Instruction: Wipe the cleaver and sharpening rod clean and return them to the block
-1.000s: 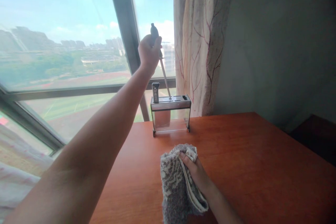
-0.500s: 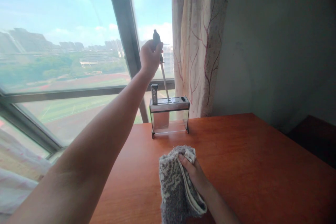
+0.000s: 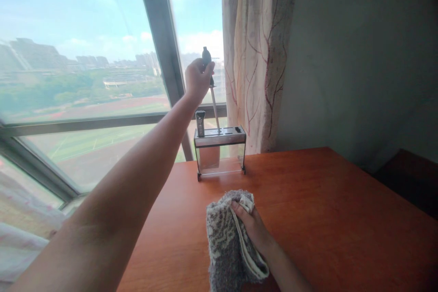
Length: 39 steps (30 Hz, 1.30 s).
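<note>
My left hand (image 3: 198,80), at the end of the outstretched arm, is closed round the dark handle of a sharpening steel (image 3: 215,107). The steel's thin rod points down, leaning slightly, with its tip at the top of a clear-sided knife block (image 3: 221,141). A shorter item with a grey handle (image 3: 200,124) stands in the block's left end; its blade below is broad. Nearer to me, my right hand (image 3: 251,223) grips a folded grey-and-white towel (image 3: 222,242), thumb on top. Some of its fingers are hidden behind the folds.
The block stands on a reddish-brown wooden table (image 3: 308,205), near its far edge. Behind it are a window frame (image 3: 160,27) and a patterned curtain (image 3: 256,54). A grey wall (image 3: 342,54) rises at the right, and another curtain (image 3: 20,246) hangs at the lower left.
My left hand has come down a little with the sharpening steel, so the rod sits slightly lower at the block. The right hand and towel look the same.
</note>
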Each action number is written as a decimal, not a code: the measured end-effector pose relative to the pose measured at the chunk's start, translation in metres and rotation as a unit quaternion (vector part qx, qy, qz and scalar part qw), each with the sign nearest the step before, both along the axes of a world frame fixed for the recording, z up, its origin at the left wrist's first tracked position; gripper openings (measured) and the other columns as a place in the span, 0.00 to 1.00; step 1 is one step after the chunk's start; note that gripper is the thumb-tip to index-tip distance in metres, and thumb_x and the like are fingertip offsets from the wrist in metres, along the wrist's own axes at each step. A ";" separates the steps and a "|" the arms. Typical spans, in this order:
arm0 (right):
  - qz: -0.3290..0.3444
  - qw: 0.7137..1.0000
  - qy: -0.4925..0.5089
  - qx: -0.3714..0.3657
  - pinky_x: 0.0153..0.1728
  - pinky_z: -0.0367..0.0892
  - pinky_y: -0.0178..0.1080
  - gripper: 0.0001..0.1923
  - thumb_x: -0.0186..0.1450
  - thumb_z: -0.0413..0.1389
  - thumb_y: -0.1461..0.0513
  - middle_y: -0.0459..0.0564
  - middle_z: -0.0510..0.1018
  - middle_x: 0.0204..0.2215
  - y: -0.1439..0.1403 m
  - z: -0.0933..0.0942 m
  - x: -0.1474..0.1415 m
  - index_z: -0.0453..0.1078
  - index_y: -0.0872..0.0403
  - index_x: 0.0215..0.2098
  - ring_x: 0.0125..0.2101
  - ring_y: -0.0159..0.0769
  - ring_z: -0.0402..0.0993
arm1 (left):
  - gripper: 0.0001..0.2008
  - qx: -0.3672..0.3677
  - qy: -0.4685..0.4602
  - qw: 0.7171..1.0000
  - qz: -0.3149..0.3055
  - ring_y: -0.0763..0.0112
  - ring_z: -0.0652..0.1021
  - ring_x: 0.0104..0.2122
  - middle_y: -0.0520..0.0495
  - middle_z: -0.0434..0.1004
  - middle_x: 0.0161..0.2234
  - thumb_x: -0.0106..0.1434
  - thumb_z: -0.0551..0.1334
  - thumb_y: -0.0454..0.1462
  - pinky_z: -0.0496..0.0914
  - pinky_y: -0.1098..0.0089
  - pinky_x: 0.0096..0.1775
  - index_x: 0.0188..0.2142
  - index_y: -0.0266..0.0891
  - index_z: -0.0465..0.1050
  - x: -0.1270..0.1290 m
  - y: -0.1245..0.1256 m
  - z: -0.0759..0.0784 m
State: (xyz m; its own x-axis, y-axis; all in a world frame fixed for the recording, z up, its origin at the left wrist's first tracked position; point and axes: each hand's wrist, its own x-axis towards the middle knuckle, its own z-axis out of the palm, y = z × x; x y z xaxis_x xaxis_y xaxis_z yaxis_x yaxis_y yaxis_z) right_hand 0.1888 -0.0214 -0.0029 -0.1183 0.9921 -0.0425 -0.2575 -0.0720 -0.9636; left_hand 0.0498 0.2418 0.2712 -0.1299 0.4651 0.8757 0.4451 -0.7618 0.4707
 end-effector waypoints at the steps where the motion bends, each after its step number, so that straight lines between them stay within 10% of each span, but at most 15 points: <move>1: -0.001 1.000 0.001 -0.001 0.49 0.64 0.44 0.20 0.60 0.57 0.48 0.48 0.80 0.38 0.000 0.000 0.000 0.74 0.53 0.43 0.41 0.44 0.74 | 0.07 -0.009 0.013 1.000 -0.001 0.70 0.73 0.25 0.51 0.72 0.21 0.57 0.62 0.35 0.65 0.69 0.30 0.23 0.41 0.67 0.001 0.002 -0.002; 8: 0.009 1.000 0.024 -0.015 0.51 0.63 0.47 0.19 0.61 0.58 0.49 0.49 0.80 0.37 -0.001 -0.002 -0.001 0.73 0.54 0.42 0.43 0.45 0.74 | 0.12 -0.167 0.152 0.974 0.004 0.65 0.74 0.25 0.51 0.72 0.22 0.49 0.67 0.33 0.67 0.65 0.31 0.33 0.40 0.69 0.005 0.005 -0.031; 17: 0.013 0.999 0.028 -0.032 0.50 0.64 0.45 0.18 0.61 0.58 0.50 0.48 0.80 0.38 -0.002 -0.001 -0.001 0.73 0.53 0.42 0.42 0.44 0.74 | 0.14 -0.273 0.386 0.877 0.081 0.58 0.75 0.27 0.47 0.70 0.20 0.36 0.74 0.40 0.67 0.63 0.32 0.17 0.41 0.69 0.005 0.007 -0.042; 23: 0.027 0.997 0.059 -0.043 0.49 0.64 0.45 0.19 0.60 0.59 0.50 0.48 0.80 0.37 0.000 -0.005 -0.002 0.73 0.54 0.42 0.42 0.45 0.75 | 0.15 -0.329 0.505 0.792 0.101 0.64 0.75 0.31 0.47 0.76 0.28 0.41 0.71 0.42 0.67 0.68 0.35 0.30 0.38 0.79 0.006 -0.001 -0.040; 29: 0.028 0.995 0.074 -0.053 0.48 0.65 0.45 0.18 0.59 0.60 0.50 0.47 0.81 0.37 0.000 -0.004 -0.004 0.73 0.53 0.41 0.42 0.44 0.75 | 0.21 -0.331 0.531 0.774 0.096 0.62 0.76 0.36 0.45 0.78 0.36 0.45 0.69 0.42 0.67 0.68 0.38 0.40 0.38 0.79 0.008 -0.012 -0.039; 35: 0.023 0.996 0.075 -0.048 0.48 0.65 0.45 0.19 0.59 0.59 0.50 0.48 0.81 0.37 0.000 -0.006 -0.004 0.73 0.54 0.42 0.41 0.45 0.75 | 0.27 -0.258 0.487 0.825 0.124 0.54 0.71 0.49 0.41 0.73 0.50 0.51 0.68 0.43 0.65 0.59 0.47 0.51 0.42 0.71 0.006 -0.048 -0.035; 39: 0.019 0.993 0.095 -0.062 0.47 0.67 0.46 0.19 0.58 0.60 0.50 0.49 0.81 0.36 0.002 -0.005 -0.002 0.74 0.55 0.40 0.40 0.46 0.76 | 0.17 -0.128 0.242 0.953 0.132 0.60 0.74 0.45 0.42 0.75 0.45 0.62 0.59 0.44 0.65 0.59 0.48 0.48 0.40 0.71 -0.006 -0.101 -0.057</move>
